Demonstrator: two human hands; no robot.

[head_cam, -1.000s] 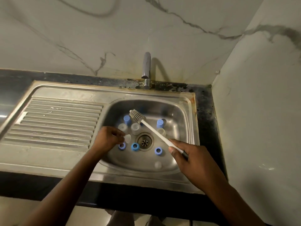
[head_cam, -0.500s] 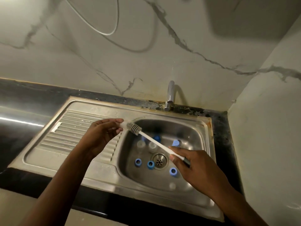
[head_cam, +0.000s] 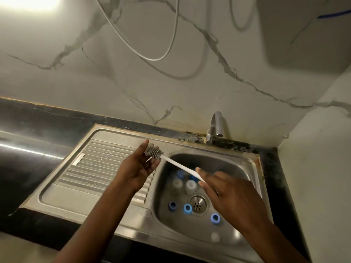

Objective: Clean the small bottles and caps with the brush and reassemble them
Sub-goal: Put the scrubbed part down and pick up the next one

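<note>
Head view: left hand (head_cam: 137, 168) is raised over the drainboard (head_cam: 102, 164), fingers curled, pinching a small clear piece (head_cam: 149, 150) against the bristle end of the brush (head_cam: 178, 166). I can't tell whether it's a bottle or a cap. Right hand (head_cam: 233, 196) grips the white handle. Clear bottles (head_cam: 190, 186) and blue caps (head_cam: 187, 207) lie in the sink (head_cam: 218, 158) round the drain (head_cam: 197, 204).

The stainless-steel sink (head_cam: 121, 198) sits in the black stone table (head_cam: 47, 120), its ribbed drainboard (head_cam: 98, 166) left of the rounded basin (head_cam: 218, 164). The chrome tap (head_cam: 216, 124) stands behind the basin. In the basin, two clear small bottles (head_cam: 190, 186) stand behind the round metal drain (head_cam: 197, 204) (three blue ring-shaped caps (head_cam: 187, 207) lie before and beside it). The white long-handled brush (head_cam: 178, 167) slants above both, the left hand (head_cam: 136, 169) at its head, the right hand (head_cam: 233, 198) on its handle.
</note>
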